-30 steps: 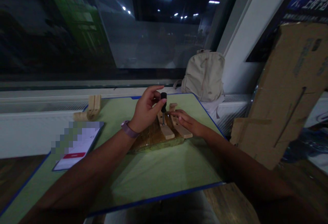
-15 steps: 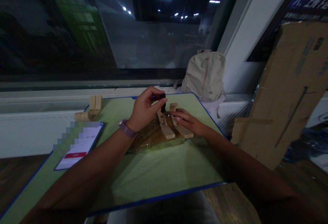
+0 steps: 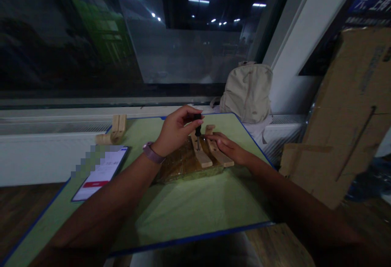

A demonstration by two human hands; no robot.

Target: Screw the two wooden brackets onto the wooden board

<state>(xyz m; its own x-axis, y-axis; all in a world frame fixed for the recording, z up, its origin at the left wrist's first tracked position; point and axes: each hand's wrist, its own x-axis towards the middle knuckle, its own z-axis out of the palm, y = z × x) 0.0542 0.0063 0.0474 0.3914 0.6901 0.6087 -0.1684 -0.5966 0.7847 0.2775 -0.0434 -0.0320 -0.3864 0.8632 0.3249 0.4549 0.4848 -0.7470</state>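
Note:
My left hand [image 3: 175,130] is closed around the black handle of a small screwdriver [image 3: 198,128], which stands upright with its tip on a pale wooden strip [image 3: 200,156]. A second wooden strip [image 3: 222,159] lies beside it, and my right hand [image 3: 226,149] rests flat on that one, fingers stretched toward the screwdriver tip. Both strips lie on a brown wooden board [image 3: 183,165] in the middle of the green mat [image 3: 189,206]. A purple band sits on my left wrist.
A phone [image 3: 100,173] with a lit screen lies on the mat's left side. A wooden assembly [image 3: 113,132] sits at the far left corner. A beige backpack [image 3: 247,92] leans by the window; a large cardboard box [image 3: 345,112] stands to the right.
My left fingers have curled tighter over the screwdriver handle and shifted their grip on it. The view has drifted slightly; my right hand stays on the strip.

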